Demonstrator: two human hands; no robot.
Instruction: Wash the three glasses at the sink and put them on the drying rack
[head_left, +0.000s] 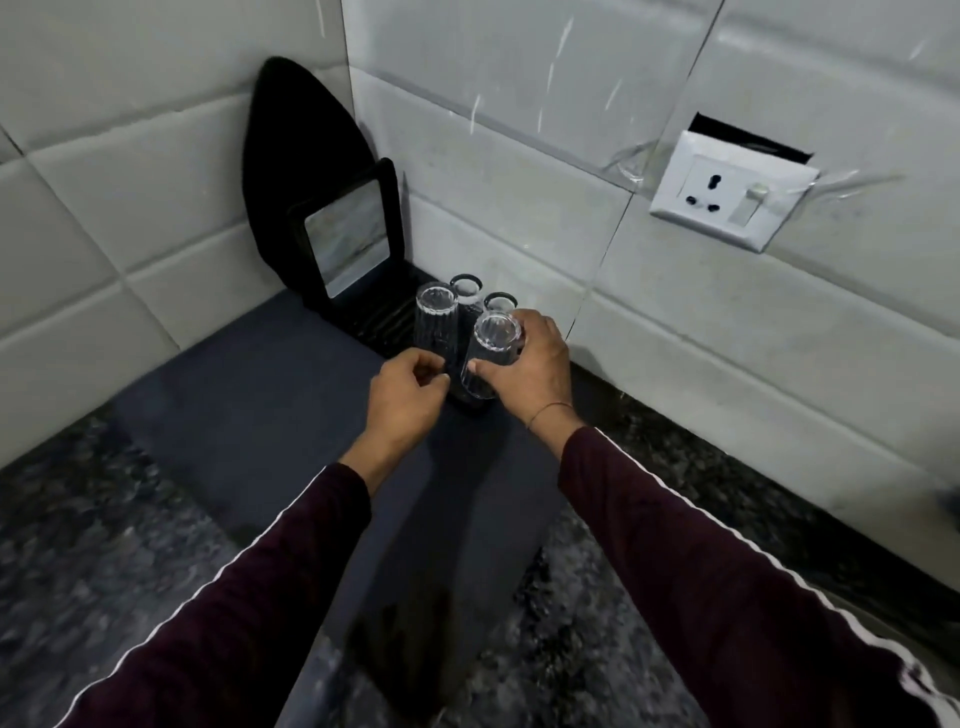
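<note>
In the corner: four glasses (449, 332) stand clustered on the rack (374, 317), on the table (104, 519).
Right hand (524, 364): we grip the nearest glass (491, 353).
Left hand (408, 387): curled beside another; hold unclear.
Progress: we judge racking nearly done.

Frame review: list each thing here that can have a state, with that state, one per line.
Right hand: grips the nearest glass.
Nearest glass: tilted, held by the right hand.
Left hand: fingers curled at the left glass's side; grip unclear.
Left glass: upright on the black tray.
Two rear glasses: upright.
Black tray: flat on the counter corner.
Wall socket switch: position unclear.
</note>
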